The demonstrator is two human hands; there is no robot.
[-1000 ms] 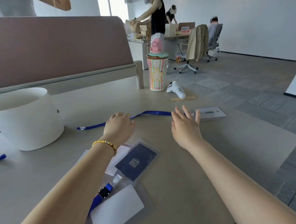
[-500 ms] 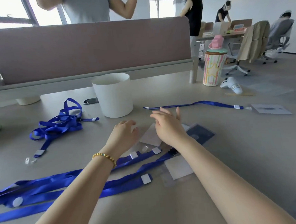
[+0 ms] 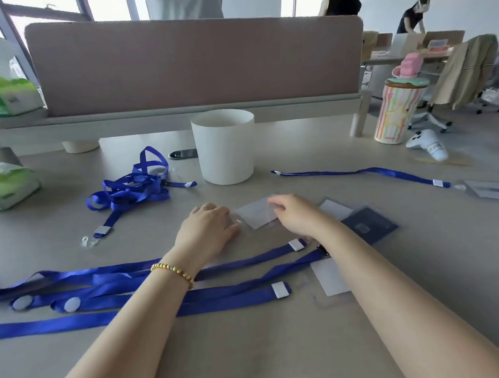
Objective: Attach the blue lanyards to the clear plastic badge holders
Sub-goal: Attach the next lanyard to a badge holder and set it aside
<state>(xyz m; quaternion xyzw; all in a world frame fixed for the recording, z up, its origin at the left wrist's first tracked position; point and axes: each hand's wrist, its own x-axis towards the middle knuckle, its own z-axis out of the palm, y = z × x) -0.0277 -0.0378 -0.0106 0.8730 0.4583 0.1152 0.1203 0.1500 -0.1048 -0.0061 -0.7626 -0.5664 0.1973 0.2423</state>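
Both hands are at the middle of the table (image 3: 281,347), on either side of one clear badge holder (image 3: 255,214) that lies flat with a white card inside it. The left hand (image 3: 208,230) rests at the holder's left end, fingers curled down with the tips at or on its edge; whether they actually pinch the plastic cannot be told. The right hand (image 3: 295,215) sits at the holder's right edge, fingers bent toward it, and its grip is likewise hidden. Judged from this, the step in hand is picking up the holder ahead of clipping. Several blue lanyards (image 3: 241,264) lie stretched just near of the hands, running out to the left under the left forearm, white tags at their right ends and one dark clip (image 3: 322,250) beside the right wrist. A tangled lanyard bundle (image 3: 128,191) lies far left, and another lanyard (image 3: 367,172) at far right appears already joined to a holder (image 3: 493,190). More holders, one with a dark card (image 3: 369,226) and one with a white card (image 3: 331,277), lie under and beside the right forearm. A white cup (image 3: 225,149) stands just beyond the hands. To do the step well, lift the holder by its edges, keep its slot end exposed, and take the nearest free clip rather than pull from the tangle; the thin plastic may slip or flex.
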